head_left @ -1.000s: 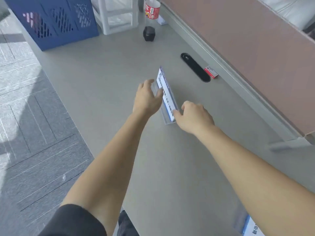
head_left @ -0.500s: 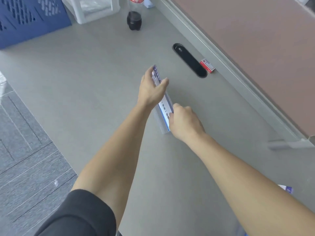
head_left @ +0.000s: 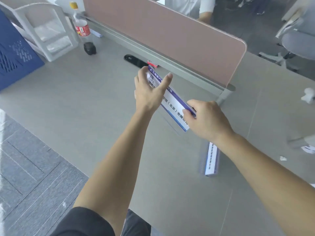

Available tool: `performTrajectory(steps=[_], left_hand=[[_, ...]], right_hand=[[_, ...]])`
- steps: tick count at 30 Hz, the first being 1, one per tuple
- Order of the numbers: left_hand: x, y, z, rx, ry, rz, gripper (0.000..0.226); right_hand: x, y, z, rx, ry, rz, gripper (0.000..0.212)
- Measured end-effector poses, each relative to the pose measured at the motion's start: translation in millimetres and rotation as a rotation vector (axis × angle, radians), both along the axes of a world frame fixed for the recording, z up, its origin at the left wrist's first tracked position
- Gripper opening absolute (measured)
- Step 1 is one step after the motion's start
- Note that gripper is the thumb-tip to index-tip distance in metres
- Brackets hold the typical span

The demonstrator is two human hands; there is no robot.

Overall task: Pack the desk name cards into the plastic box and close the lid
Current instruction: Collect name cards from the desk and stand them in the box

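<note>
A clear acrylic desk name card (head_left: 173, 106) with a white and purple insert is held above the grey desk (head_left: 85, 103), tilted. My left hand (head_left: 148, 92) grips its far end with thumb and fingers. My right hand (head_left: 204, 120) pinches its near end. A second name card (head_left: 211, 159) lies flat on the desk under my right forearm. No plastic box shows in this view.
A pink divider panel (head_left: 170, 40) runs along the desk's far edge. A blue crate (head_left: 15, 53), a white rack (head_left: 46, 31), a water bottle (head_left: 81, 29) and a black cap (head_left: 89, 48) stand at the back left. A black cable slot (head_left: 133, 60) and a small red box (head_left: 152, 64) lie behind the card. Another person sits beyond the divider.
Both hands have lifted the name card off the desk and tilted it so its face shows. The camera has swung up and right, showing the second card.
</note>
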State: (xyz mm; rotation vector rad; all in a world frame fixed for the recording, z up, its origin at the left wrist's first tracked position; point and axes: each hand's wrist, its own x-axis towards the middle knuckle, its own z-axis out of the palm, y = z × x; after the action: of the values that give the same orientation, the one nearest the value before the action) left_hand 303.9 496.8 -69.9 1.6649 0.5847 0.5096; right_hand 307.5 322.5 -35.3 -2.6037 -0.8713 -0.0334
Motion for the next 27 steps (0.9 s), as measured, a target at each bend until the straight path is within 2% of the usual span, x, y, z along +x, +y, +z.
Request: performTrajectory(steps=[5, 11, 17, 20, 23, 27], left_hand=[[-40.0, -132.8, 46.7, -0.129, -0.085, -0.130, 0.073], [-72.3, -279.0, 96.5, -0.141, -0.081, -0.294, 0.064], [-83.4, -386.8, 126.0, -0.019, -0.099, -0.571, 0.030], [-79.6, -426.6, 134.4, 0.049, -0.118, -0.746, 0.026], [-70.8, -467.2, 123.9, 0.107, -0.095, -0.940, 0.043], [-80.2, -530.1, 116.8, 0.069, -0.084, -1.138, 0.042]], right_hand=[[-54.6, -138.0, 50.3, 0.190, -0.075, -0.101, 0.037], [-112.2, -288.5, 99.1, 0.243, -0.148, -0.206, 0.040], [-158.9, -397.3, 123.1, 0.280, -0.175, -0.412, 0.033], [-184.9, -440.4, 128.6, 0.233, -0.179, -0.535, 0.031], [-212.5, -477.8, 128.3, 0.155, -0.156, -0.672, 0.033], [-253.9, -519.6, 131.6, 0.090, -0.168, -0.823, 0.032]])
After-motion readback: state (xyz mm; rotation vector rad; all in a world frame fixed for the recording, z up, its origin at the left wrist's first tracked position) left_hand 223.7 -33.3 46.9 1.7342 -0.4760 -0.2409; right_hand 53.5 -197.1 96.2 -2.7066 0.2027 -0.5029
